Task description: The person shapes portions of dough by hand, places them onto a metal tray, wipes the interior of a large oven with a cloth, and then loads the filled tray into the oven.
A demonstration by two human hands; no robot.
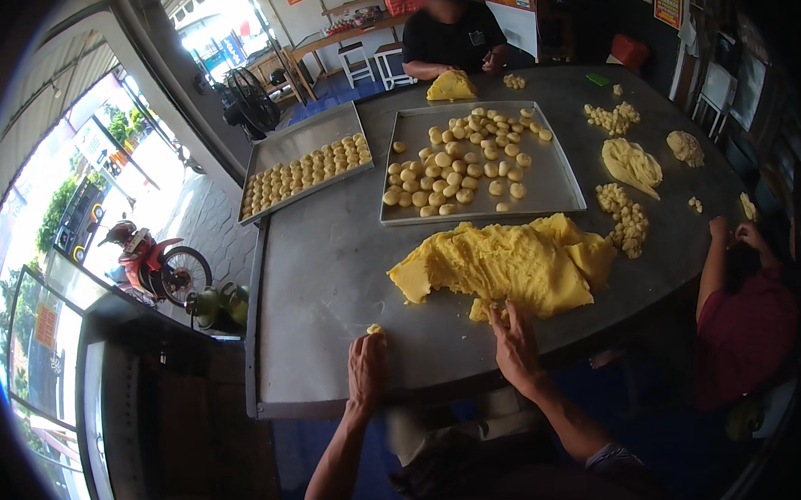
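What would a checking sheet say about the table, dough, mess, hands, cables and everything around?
Surface: grey table bearing trays and dough.
Dough: big yellow mass; pale balls in rows on the left tray, scattered on the middle tray.
Clutter: small green item, far right.
Hands: left hand holds a small dough piece; right hand is at the mass's near edge.
Cables: nothing seen.
Surroundings: black fan; red motorbike outside; two other people at the table.

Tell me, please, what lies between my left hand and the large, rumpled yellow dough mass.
In the head view: a small yellow dough piece at the left hand, then grey metal tabletop.
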